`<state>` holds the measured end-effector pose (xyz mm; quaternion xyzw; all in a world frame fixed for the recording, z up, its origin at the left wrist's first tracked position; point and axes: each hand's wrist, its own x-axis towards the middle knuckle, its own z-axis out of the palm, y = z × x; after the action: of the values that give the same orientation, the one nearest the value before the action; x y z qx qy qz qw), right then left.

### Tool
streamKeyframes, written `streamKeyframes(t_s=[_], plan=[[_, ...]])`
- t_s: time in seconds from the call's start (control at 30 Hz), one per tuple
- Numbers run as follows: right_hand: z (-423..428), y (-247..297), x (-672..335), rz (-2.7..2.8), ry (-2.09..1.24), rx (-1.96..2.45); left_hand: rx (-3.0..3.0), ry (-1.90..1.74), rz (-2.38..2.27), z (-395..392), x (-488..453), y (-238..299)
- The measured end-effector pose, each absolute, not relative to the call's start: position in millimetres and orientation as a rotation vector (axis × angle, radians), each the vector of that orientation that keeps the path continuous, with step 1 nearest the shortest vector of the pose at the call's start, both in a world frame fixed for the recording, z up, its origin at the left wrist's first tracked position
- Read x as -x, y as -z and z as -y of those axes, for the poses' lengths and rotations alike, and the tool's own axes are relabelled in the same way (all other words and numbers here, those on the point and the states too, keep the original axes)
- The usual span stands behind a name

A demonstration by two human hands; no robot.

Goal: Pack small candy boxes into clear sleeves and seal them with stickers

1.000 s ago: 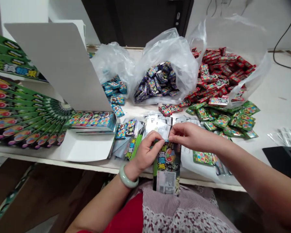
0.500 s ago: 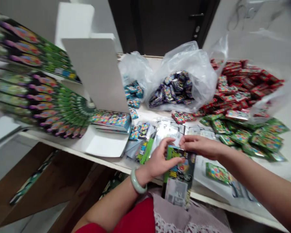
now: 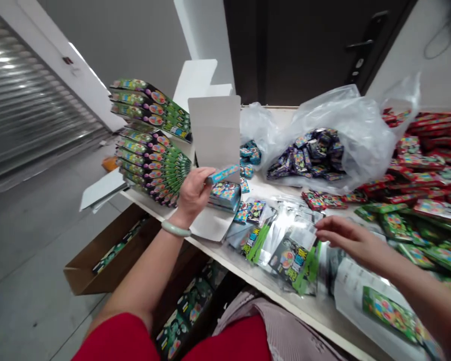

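Observation:
My left hand point(image 3: 191, 193) is raised over the white carton tray and is shut on a small blue patterned candy pack point(image 3: 222, 174). Just beside it, a stack of similar packs point(image 3: 223, 195) lies in the open white carton point(image 3: 214, 131). My right hand point(image 3: 348, 239) hangs open with its fingers spread, holding nothing. It is just above and to the right of a green and black printed packet point(image 3: 289, 258), which lies on a heap of clear and silver sleeves point(image 3: 285, 220).
Piles of red packs point(image 3: 428, 165), green packs point(image 3: 402, 225) and purple packs point(image 3: 308, 155) cover the table's right side, with plastic bags around them. A fan of green display boxes point(image 3: 154, 155) stands left. Below the table edge point(image 3: 210, 253), a cardboard box point(image 3: 105, 255) sits on the floor.
The printed packet has left my hands and lies on the sleeves. My left hand has moved left and now holds a small blue pack. The view has swung left.

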<state>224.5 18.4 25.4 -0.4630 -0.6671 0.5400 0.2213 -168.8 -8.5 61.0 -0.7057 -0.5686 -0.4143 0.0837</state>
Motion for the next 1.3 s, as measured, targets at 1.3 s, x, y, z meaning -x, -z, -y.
streamKeyframes(t_s=[1.3], plan=[[-63.1,49.7,-201.2,2.237,-0.881,1.568,2.551,1.305,2.675,28.9,-1.8,45.5]])
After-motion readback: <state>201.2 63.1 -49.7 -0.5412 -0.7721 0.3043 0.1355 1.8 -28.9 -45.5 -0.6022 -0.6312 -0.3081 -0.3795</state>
